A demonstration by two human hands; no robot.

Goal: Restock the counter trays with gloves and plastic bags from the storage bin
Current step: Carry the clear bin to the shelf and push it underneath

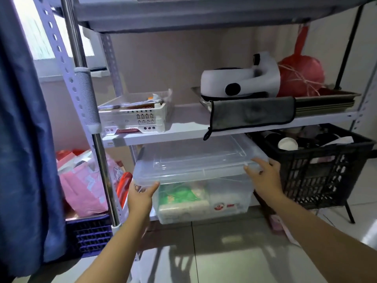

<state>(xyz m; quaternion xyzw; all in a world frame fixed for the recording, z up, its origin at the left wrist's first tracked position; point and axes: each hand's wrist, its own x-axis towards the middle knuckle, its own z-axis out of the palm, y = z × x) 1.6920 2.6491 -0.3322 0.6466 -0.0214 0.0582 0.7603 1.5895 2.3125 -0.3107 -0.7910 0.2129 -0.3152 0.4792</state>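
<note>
Both hands on the clear storage bin [204, 193], which sits on the lowest level of the rack, under the white shelf [183, 127]. Hands well apart, 1 at each front corner of the bin's translucent lid [193, 162]. Left hand [141, 194] grips the lid rim at the front-left corner, thumb curled up over the edge, fingers underneath & mostly hidden. Right hand [265, 176] holds the front-right corner, fingers wrapped over the lid edge, thumb on the front side. Through the bin wall, between the 2 hands: green packet [179, 196] & white packs w/ red print [224, 205]; can't tell if gloves or bags.

Just right of the right hand: black slotted basket [318, 176] w/ a white paper cup [287, 144] & dark items inside. Left of the left hand, past the chrome pole [104, 172]: pink plastic bag [85, 186] sitting over a blue crate [89, 235]. Above the hands on the shelf: white perforated tray [140, 117] w/ papers, grey cloth [253, 113] hanging over the shelf edge, steel trays [326, 101], a white headset-like device [240, 80], red bag [299, 76]. Blue curtain [22, 139] far left. Tiled floor [214, 252] below the arms.
</note>
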